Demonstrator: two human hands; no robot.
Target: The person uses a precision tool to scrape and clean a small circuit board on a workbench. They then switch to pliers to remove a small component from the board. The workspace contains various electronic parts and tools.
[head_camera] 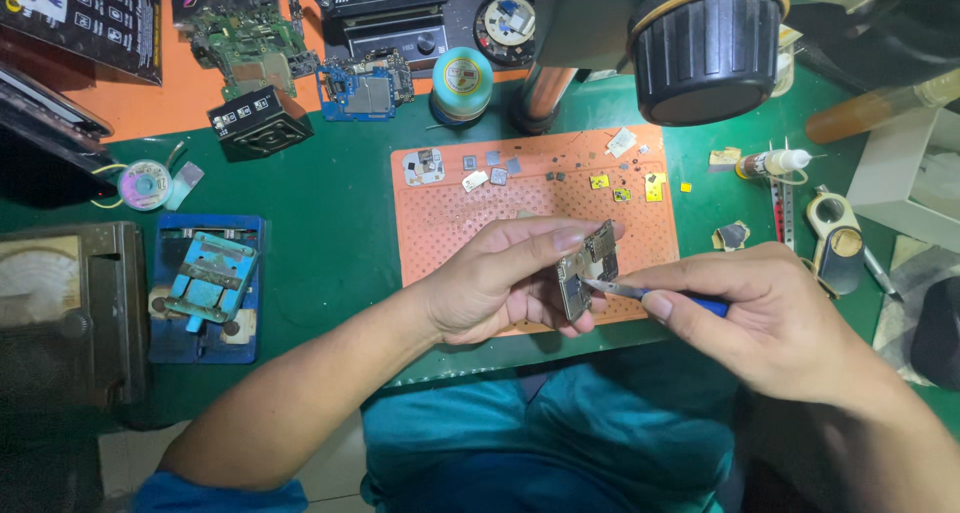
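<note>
Holding a small circuit board (588, 270) up over the near edge of the orange mat (440, 228), the left hand (500, 283) pinches it by the edges between thumb and fingers. The right hand (770, 318) is closed around a blue-handled blade (650, 295) like a pen, tip touching the board's lower part.

Looks like a thin, stiff, light thing — probably brittle at the corners and easy to scratch, so gripping by the bare edges and keeping fingers off the metal shields and connectors seems the sane way. A slip of the blade could gouge it or nick the thumb.

Around it: tiny chips and metal covers (500, 168) scattered on the far part of the mat, just beyond the hands — easy to knock. A blue board clamp (205, 283) sits well to the left on the green tabletop (330, 233), two more boards (365, 85) and a round tin (461, 81) farther back, a glue bottle (770, 163) to the right. The microscope's black eyepiece (705, 43) hangs overhead, crowding the view.
</note>
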